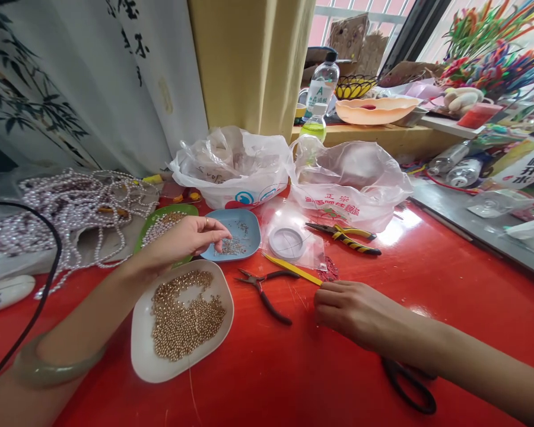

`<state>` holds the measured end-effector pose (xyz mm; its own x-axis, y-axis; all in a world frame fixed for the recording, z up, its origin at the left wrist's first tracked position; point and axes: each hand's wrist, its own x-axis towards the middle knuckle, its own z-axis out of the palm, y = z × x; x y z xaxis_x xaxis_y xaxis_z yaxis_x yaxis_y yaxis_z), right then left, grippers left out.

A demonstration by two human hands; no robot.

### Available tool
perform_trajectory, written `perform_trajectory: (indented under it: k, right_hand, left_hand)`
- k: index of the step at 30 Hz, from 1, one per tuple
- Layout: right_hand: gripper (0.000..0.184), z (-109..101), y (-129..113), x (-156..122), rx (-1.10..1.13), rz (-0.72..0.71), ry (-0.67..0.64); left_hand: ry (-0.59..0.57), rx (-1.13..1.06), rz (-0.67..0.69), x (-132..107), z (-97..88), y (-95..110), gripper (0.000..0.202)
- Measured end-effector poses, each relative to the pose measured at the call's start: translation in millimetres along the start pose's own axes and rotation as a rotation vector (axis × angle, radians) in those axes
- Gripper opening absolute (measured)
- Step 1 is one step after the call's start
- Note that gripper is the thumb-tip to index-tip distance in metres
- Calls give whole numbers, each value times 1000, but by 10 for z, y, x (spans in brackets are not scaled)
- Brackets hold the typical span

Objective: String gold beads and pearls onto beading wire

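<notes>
My left hand (200, 235) reaches over the blue plate (252, 228), thumb and fingertips pinched together at its small metal findings (232, 246). Whatever sits in that pinch is too small to make out. Just below the left forearm, a white plate (142, 359) holds many gold beads (184, 323). My right hand (349, 308) rests on the red table with its fingers curled closed around the near end of slim, pointed yellow tweezers (289, 268). Left of it lie black-handled pliers (267, 290). Scissors (409, 388) are partly hidden beneath the right forearm.
A green plate (178, 210) of beads and heaped pearl strands (71, 207) lie left. Behind are two plastic bags (244, 190). A clear packet with a round spool (287, 244) and yellow-black pliers (345, 233) lie mid-table. A grey tray edge (471, 237) borders the right.
</notes>
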<state>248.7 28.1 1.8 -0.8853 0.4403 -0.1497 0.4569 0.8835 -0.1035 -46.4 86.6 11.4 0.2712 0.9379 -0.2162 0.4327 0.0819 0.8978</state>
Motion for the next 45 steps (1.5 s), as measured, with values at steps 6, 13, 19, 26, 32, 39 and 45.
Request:
perform_trajectory:
  k: [6,13,19,26,32,39,45]
  right_hand:
    - [23,-189,41,244,-267,-233,70]
    - [17,-293,-9,444,-214,-282,-41]
    - [20,-220,9,326,-278,-300,-65]
    - [18,-161,-139,314,-410,-341,-131]
    - [21,-132,-60,271,-425,-272,-95]
    - [25,-182,326,-20,-383,-43,-27]
    - [19,-646,710,-188,-444,216,2]
  left_hand:
    - [-1,12,-8,0,5,10,19]
    - [-5,16,17,12,3,-24,21]
    - [-7,23,6,21,7,-29,21]
    - [-5,9,12,-7,7,10,20]
    - [6,3,34,-33,-27,41,21]
    - [34,-21,37,-24,-75,46,20]
    - [56,-6,97,-26,-106,24,17]
